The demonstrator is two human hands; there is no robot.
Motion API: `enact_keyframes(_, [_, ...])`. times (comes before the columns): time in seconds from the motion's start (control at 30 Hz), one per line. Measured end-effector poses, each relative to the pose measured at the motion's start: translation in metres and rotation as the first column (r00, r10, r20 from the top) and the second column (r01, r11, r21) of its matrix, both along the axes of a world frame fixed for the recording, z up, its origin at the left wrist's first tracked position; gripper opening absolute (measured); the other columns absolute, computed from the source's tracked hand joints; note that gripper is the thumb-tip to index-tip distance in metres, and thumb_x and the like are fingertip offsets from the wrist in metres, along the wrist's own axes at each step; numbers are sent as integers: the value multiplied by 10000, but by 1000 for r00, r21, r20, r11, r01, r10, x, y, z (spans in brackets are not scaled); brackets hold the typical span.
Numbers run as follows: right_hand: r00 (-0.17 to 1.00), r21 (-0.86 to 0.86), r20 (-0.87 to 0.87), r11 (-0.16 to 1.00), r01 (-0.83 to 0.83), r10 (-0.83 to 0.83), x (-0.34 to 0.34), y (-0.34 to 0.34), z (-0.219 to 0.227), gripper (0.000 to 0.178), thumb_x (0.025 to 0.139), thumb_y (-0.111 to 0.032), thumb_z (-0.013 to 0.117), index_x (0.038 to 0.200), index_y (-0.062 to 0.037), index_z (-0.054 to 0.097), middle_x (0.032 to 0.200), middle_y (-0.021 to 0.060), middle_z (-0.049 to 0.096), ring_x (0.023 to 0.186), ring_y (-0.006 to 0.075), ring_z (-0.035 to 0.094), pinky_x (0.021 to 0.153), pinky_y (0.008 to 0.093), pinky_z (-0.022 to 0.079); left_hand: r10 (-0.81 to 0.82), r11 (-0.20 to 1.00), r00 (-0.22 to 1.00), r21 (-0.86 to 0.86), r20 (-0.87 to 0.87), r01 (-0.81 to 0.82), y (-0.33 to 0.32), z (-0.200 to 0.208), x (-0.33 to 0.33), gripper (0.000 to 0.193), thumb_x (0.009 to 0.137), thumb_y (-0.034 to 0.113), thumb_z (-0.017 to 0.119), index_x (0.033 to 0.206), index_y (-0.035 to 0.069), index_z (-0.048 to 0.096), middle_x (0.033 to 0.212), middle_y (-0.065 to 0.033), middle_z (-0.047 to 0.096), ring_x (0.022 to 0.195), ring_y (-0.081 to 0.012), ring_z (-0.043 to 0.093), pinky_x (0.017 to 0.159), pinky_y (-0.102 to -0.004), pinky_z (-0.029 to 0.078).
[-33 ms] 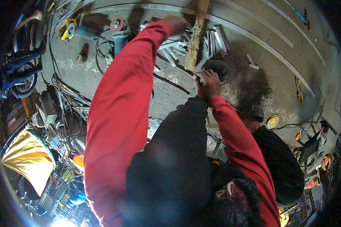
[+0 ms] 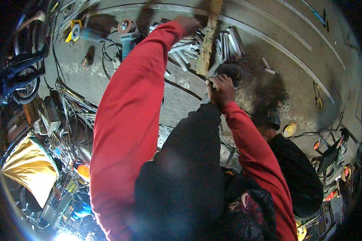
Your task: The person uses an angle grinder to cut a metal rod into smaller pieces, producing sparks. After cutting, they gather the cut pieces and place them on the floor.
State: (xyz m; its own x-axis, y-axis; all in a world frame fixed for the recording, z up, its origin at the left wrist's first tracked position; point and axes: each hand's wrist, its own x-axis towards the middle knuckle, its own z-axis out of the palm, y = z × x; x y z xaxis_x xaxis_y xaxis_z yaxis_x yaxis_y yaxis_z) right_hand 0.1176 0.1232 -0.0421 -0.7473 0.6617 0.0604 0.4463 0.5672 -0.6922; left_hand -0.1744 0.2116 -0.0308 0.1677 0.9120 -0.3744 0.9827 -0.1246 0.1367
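Left hand (image 2: 186, 26) stretched far out by pale strips (image 2: 180, 61), left of a rough wooden plank (image 2: 207, 48), its grip hidden from me, right hand (image 2: 221, 90) nearer, curled beside the plank's near end, anything held unclear.

The left sleeve (image 2: 128, 120) is long, plain and bright red, of soft-looking cloth with small creases. It is wide far behind the left fingers (image 2: 194, 25) and becomes narrower toward them, ending at the wrist. The right sleeve (image 2: 255, 154) has the same red, with more folds, and also ends just behind the right fingers (image 2: 220, 80). All visible fingers are bare. Below the right fingers there is a black trouser leg (image 2: 185, 152), matt, with a rounded knee and slightly wrinkled edge
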Motion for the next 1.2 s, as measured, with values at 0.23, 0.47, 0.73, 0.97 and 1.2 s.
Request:
enact_keyframes(0.23, [999, 26, 34, 1000, -11, 11, -2, 0, 2, 139, 800, -198, 602, 891, -103, 646, 890, 125, 654, 875, 348, 586, 796, 450, 430, 256, 952, 953, 129, 161, -277, -13, 3, -10, 229, 810, 246, 599, 985, 98, 614, 893, -160, 658, 841, -361, 642, 729, -471, 501])
enact_keyframes(0.47, [994, 13, 112, 1000, -13, 11, -2, -1, 3, 234, 832, -284, 563, 972, -122, 657, 942, 137, 653, 926, 365, 584, 872, 470, 427, 476, 739, 507, -14, 718, -674, -29, -6, 94, 358, 769, 330, 644, 935, 14, 612, 815, -196, 630, 798, -377, 621, 716, -459, 489])
enact_keyframes(0.73, [1000, 50, 13, 999, -1, 0, 0, 0, -1, 132, 773, -175, 635, 884, -110, 661, 868, 102, 647, 852, 318, 586, 791, 441, 446, 659, 503, 570, 277, 490, -819, -68, 11, 61, 312, 729, 166, 581, 1027, 88, 627, 925, -198, 652, 859, -379, 626, 757, -464, 509])
enact_keyframes(0.97, [1000, 33, 4, 999, -30, 29, -2, 3, 2, 163, 775, -204, 616, 889, -96, 660, 869, 126, 645, 880, 330, 584, 783, 431, 447, 463, 769, 870, 411, 170, -490, -169, -17, -1, 394, 696, 16, 555, 1051, 155, 653, 1152, -139, 559, 1089, -373, 503, 903, -440, 464])
enact_keyframes(1.2, [997, 78, -77, 997, 7, -1, -3, 1, 7, 129, 741, -127, 649, 861, -84, 639, 806, 77, 620, 821, 298, 559, 729, 388, 432, 575, 630, 766, 442, 287, -639, -203, -22, 26, 485, 689, 77, 631, 1169, 114, 571, 1218, -115, 505, 1143, -357, 458, 922, -478, 436])
